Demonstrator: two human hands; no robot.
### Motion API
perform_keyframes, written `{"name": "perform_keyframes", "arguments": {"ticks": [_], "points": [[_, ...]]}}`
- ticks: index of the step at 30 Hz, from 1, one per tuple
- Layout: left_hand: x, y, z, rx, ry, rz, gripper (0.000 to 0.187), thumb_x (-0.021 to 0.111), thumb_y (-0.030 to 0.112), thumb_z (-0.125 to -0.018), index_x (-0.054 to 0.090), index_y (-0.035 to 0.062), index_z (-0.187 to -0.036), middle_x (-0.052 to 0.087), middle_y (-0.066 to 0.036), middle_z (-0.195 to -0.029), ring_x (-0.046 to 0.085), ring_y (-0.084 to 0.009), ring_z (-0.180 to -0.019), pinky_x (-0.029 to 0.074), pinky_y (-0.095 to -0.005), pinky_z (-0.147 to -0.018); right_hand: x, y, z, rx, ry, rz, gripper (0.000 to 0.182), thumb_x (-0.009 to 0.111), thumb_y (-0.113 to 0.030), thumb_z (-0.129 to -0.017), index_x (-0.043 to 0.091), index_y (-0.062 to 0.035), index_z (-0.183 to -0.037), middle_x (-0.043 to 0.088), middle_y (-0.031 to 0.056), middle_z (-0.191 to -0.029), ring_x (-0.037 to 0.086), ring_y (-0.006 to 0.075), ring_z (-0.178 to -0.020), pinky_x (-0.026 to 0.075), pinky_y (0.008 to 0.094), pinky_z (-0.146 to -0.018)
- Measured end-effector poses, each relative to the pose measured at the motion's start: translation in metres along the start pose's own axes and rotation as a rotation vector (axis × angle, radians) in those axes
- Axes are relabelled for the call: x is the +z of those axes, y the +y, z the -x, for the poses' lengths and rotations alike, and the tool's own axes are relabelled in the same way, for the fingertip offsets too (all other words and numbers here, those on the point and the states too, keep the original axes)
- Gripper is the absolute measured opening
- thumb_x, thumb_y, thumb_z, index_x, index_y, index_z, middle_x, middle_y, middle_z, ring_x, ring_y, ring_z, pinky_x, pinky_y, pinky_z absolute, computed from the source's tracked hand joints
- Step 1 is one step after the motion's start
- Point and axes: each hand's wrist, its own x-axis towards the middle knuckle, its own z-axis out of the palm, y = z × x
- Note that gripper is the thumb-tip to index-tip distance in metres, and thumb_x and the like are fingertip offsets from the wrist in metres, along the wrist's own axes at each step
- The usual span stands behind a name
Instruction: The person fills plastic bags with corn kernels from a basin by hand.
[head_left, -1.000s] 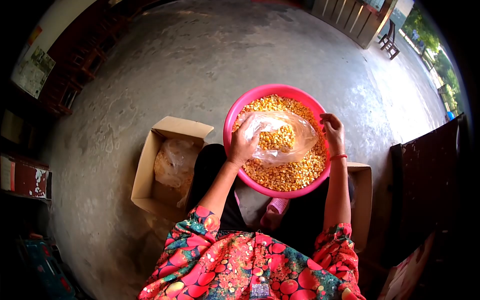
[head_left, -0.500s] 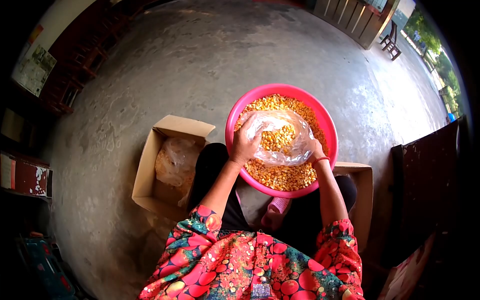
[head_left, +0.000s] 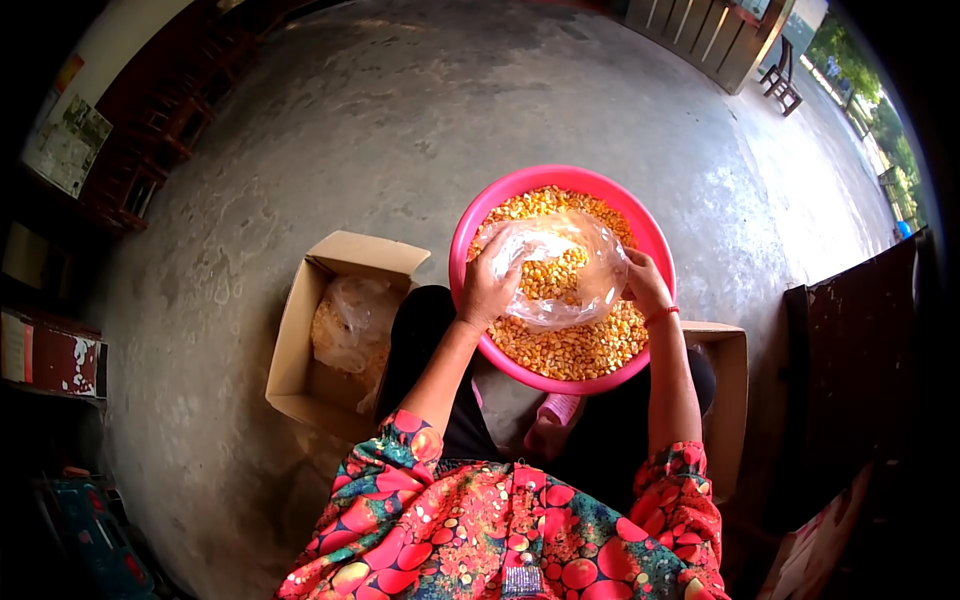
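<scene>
A pink basin (head_left: 468, 226) filled with yellow corn kernels (head_left: 575, 350) stands in front of me, near my knees. Over the kernels is a clear plastic bag (head_left: 545, 317), its mouth spread wide, with corn showing inside the opening. My left hand (head_left: 490, 287) grips the bag's left rim, thumb inside the mouth. At the bag's right edge my right hand (head_left: 645, 282) pinches the plastic, a red band round its wrist. The undersides of both hands' fingers are partly hidden.
An open cardboard box (head_left: 290, 345) on my left holds a plastic bag of corn (head_left: 360, 325). Another cardboard box (head_left: 728, 400) is by my right leg. A dark cabinet (head_left: 855, 350) stands at the right. Concrete floor (head_left: 330, 150) stretches ahead, and a chair (head_left: 783, 80) is near the doorway.
My right hand has shifted slightly up and to the right along the bag's rim. My left hand keeps nearly the same place, and the bag's mouth has changed shape a little.
</scene>
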Motion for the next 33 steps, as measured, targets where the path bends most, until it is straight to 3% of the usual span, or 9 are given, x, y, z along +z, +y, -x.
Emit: {"name": "perform_keyframes", "arguments": {"ticks": [4, 9, 14, 20, 22, 25, 26, 28, 33], "points": [[0.000, 0.000, 0.000, -0.009, -0.006, 0.013, 0.048, 0.054, -0.002, -0.073, 0.047, -0.0063, -0.120, 0.052, -0.022, -0.121, 0.050, -0.0295, -0.115, 0.040, -0.0335, -0.097, -0.019, -0.005, -0.007, -0.024, -0.097, -0.587, 0.014, 0.046, -0.021, -0.093, 0.051, -0.0089, -0.088, 0.050, 0.0018, -0.065, 0.032, 0.0031, -0.041, 0.021, 0.0152, -0.035], [0.001, -0.002, -0.001, 0.022, -0.008, 0.016, 0.048, 0.054, -0.003, -0.073, 0.046, -0.0059, -0.121, 0.052, -0.022, -0.121, 0.050, -0.0291, -0.115, 0.040, -0.0334, -0.096, -0.013, -0.013, -0.003, -0.044, -0.131, -0.501, 0.015, 0.046, -0.021, -0.093, 0.051, -0.0091, -0.088, 0.045, -0.0011, -0.063, 0.028, 0.0018, -0.042, 0.022, 0.0149, -0.036], [0.002, -0.002, 0.000, -0.004, -0.016, 0.051, 0.047, 0.054, -0.002, -0.074, 0.046, -0.0056, -0.121, 0.053, -0.022, -0.119, 0.051, -0.0288, -0.114, 0.041, -0.0338, -0.096, 0.016, -0.043, 0.017, -0.298, -0.320, -0.605, 0.015, 0.044, -0.022, -0.095, 0.051, -0.0098, -0.090, 0.041, -0.0049, -0.062, 0.027, 0.0017, -0.042, 0.022, 0.0155, -0.037], [0.002, 0.003, 0.000, 0.021, -0.016, -0.073, 0.045, 0.057, 0.002, -0.076, 0.048, -0.0044, -0.120, 0.054, -0.021, -0.118, 0.052, -0.0288, -0.113, 0.042, -0.0347, -0.094, 0.058, -0.040, 0.024, -0.255, -0.285, -0.423, 0.016, 0.046, -0.023, -0.094, 0.052, -0.0088, -0.089, 0.042, -0.0047, -0.065, 0.029, 0.0008, -0.046, 0.022, 0.0152, -0.040], [0.003, -0.002, -0.001, -0.055, -0.030, 0.039, 0.050, 0.054, -0.002, -0.072, 0.047, -0.0054, -0.122, 0.053, -0.018, -0.120, 0.052, -0.0220, -0.111, 0.040, -0.0300, -0.094, 0.063, -0.027, 0.016, -0.214, -0.247, -0.365, 0.017, 0.046, -0.021, -0.094, 0.054, -0.0078, -0.087, 0.043, -0.0050, -0.065, 0.031, 0.0014, -0.048, 0.024, 0.0156, -0.041], [0.002, 0.000, -0.001, -0.030, -0.026, 0.031, 0.050, 0.054, -0.003, -0.072, 0.047, -0.0054, -0.122, 0.054, -0.017, -0.119, 0.053, -0.0224, -0.110, 0.041, -0.0301, -0.093, 0.066, -0.020, 0.010, -0.317, -0.235, -0.153, 0.019, 0.047, -0.021, -0.092, 0.057, -0.0046, -0.090, 0.052, -0.0004, -0.072, 0.049, 0.0070, -0.065, 0.043, 0.0217, -0.060], [0.002, 0.000, 0.000, -0.033, -0.025, 0.031, 0.050, 0.054, -0.003, -0.072, 0.047, -0.0054, -0.122, 0.054, -0.017, -0.119, 0.053, -0.0224, -0.110, 0.041, -0.0301, -0.093, 0.068, -0.018, 0.009, -0.314, -0.236, -0.152, 0.019, 0.047, -0.021, -0.092, 0.057, -0.0046, -0.090, 0.052, -0.0004, -0.072, 0.049, 0.0070, -0.065, 0.043, 0.0217, -0.060], [0.003, 0.003, 0.000, -0.047, -0.015, 0.066, 0.047, 0.055, -0.002, -0.075, 0.046, -0.0042, -0.121, 0.056, -0.022, -0.115, 0.053, -0.0285, -0.111, 0.043, -0.0338, -0.093, 0.071, -0.015, 0.009, -0.424, -0.277, -0.010, 0.023, 0.049, -0.022, -0.091, 0.060, -0.0015, -0.091, 0.060, 0.0038, -0.080, 0.056, 0.0113, -0.081, 0.046, 0.0257, -0.075], [0.001, 0.004, 0.001, -0.087, -0.029, 0.108, 0.052, 0.054, -0.003, -0.071, 0.046, -0.0052, -0.122, 0.053, -0.018, -0.119, 0.052, -0.0230, -0.111, 0.041, -0.0309, -0.094, 0.055, -0.006, 0.002, -0.443, -0.166, 0.318, 0.021, 0.055, -0.021, -0.086, 0.065, -0.0026, -0.086, 0.064, 0.0052, -0.085, 0.058, 0.0129, -0.084, 0.045, 0.0280, -0.077]]}}
